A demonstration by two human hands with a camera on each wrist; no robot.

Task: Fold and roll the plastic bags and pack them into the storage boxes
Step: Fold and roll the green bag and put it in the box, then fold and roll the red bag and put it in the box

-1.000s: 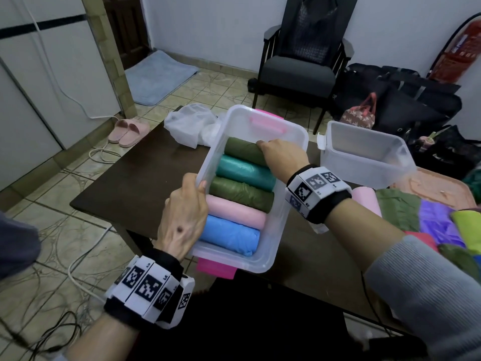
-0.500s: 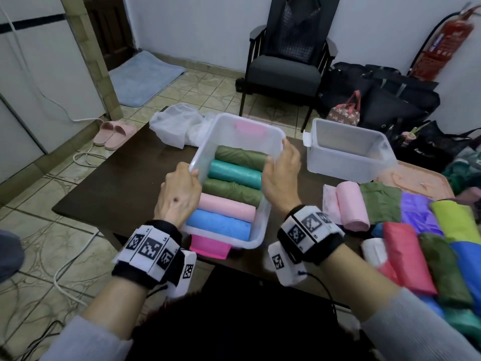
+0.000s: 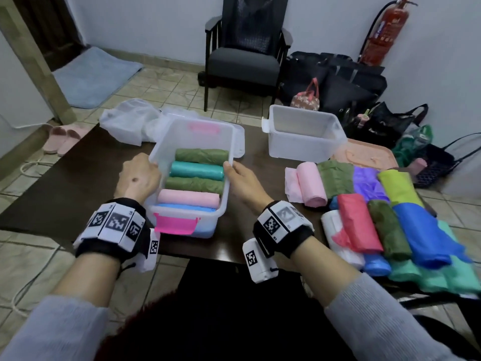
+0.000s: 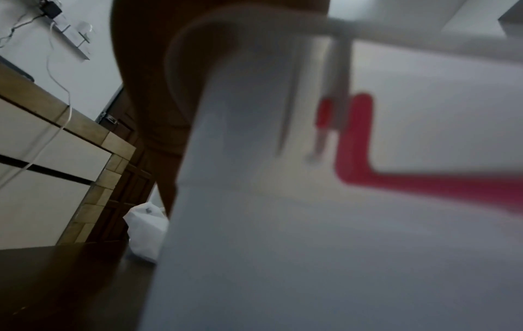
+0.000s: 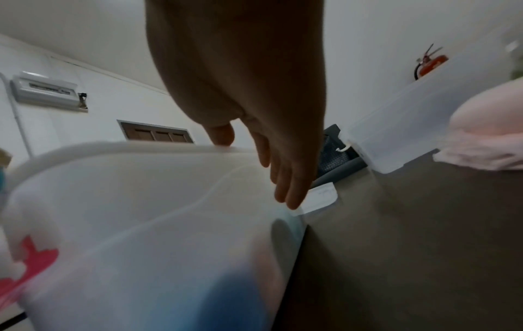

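A clear storage box (image 3: pixel 166 144) with pink latches (image 3: pixel 174 225) stands on the dark table (image 3: pixel 78 183). Inside lie rolled bags in a row: green (image 3: pixel 200 156), teal (image 3: pixel 196 170), green (image 3: pixel 195 185), pink (image 3: pixel 188 199) and blue (image 3: pixel 186 207). My left hand (image 3: pixel 140 178) grips the box's left rim with curled fingers. Against the right wall rests my right hand (image 3: pixel 242 178), fingers straight, thumb on the rim. The right wrist view shows those straight fingers (image 5: pixel 285 179) on the box wall (image 5: pixel 141 201). The left wrist view is blurred, filled by the box wall (image 4: pixel 283 224).
A second, empty clear box (image 3: pixel 299 147) stands at the back right. A half-rolled pink bag (image 3: pixel 311 183) and a pile of several folded coloured bags (image 3: pixel 390 217) cover the table's right side. A white plastic bag (image 3: pixel 130 121) lies behind the box. A chair (image 3: pixel 242 61) stands beyond.
The box has come down from a tilted, lifted position and now stands flat on the table. My right hand moved from inside the box to its right wall.
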